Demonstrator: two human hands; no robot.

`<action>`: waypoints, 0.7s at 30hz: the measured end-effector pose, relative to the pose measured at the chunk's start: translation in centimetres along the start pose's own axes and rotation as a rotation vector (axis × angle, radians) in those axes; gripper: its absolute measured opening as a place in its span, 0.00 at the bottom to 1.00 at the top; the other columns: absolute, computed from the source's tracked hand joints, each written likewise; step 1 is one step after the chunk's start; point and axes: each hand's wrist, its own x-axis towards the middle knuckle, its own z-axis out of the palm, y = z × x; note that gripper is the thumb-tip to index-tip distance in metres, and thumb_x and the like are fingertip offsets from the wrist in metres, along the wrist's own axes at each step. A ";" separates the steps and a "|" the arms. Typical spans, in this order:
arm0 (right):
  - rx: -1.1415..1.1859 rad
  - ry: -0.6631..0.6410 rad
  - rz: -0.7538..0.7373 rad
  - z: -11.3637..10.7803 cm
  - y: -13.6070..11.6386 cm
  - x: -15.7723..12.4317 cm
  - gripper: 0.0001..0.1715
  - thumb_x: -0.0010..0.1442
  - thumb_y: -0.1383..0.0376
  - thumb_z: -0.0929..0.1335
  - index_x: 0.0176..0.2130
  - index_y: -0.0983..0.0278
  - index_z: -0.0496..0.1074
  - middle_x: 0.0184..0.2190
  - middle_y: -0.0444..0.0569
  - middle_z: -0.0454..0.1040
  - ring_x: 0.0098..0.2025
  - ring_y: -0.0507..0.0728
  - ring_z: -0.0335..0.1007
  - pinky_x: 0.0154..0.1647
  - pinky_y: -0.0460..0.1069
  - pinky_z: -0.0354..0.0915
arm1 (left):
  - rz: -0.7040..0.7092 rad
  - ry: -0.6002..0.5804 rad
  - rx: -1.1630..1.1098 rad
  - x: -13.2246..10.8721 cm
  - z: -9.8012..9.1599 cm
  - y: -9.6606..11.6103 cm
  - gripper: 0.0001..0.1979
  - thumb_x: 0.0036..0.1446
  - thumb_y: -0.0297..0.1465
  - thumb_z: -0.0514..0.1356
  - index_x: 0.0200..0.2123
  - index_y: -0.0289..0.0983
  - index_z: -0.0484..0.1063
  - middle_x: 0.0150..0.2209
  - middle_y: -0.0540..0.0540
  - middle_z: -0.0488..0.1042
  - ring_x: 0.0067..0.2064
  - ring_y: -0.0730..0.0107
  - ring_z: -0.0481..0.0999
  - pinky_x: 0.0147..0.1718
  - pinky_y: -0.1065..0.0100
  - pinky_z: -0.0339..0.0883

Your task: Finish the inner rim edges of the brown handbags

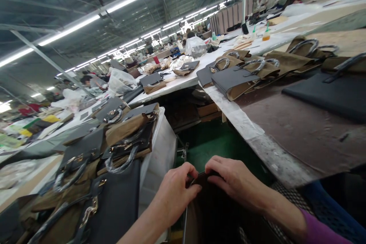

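A dark bag piece (213, 206) stands in front of me at the bottom of the view, its lower part lost in shadow. Its brownish edge faces left. My left hand (178, 187) pinches the upper left corner between thumb and fingers. Close beside it, my right hand (231, 179) grips the top edge, fingers curled over it and thumb underneath. Whether the piece is a whole handbag cannot be made out. To my left lies a black handbag (120, 198) with a wrapped handle and gold-coloured hardware.
More unfinished handbags (237, 80) rest on the right-hand table (286, 137), whose corner juts toward me. A white plastic bin (157, 156) stands on the left under stacked bags. Green floor (220, 145) shows between. Glue bottles (266, 35) stand farther back, with people beyond.
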 end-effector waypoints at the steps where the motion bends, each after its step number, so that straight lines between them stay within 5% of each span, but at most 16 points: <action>1: -0.005 -0.002 -0.006 0.0 -0.1 0.2 0.05 0.61 0.70 0.68 0.39 0.62 0.70 0.38 0.44 0.72 0.39 0.55 0.70 0.39 0.47 0.61 | -0.001 -0.001 -0.009 0.0 0.1 -0.1 0.06 0.48 0.28 0.59 0.32 0.39 0.70 0.24 0.54 0.71 0.28 0.70 0.69 0.27 0.71 0.54; 21: 0.196 0.088 0.047 1.7 0.2 -0.4 0.05 0.61 0.74 0.66 0.33 0.65 0.68 0.32 0.44 0.72 0.35 0.54 0.69 0.36 0.45 0.61 | 0.309 -0.001 0.163 0.8 0.8 0.2 0.10 0.52 0.21 0.53 0.31 0.39 0.71 0.34 0.51 0.74 0.36 0.70 0.74 0.36 0.73 0.61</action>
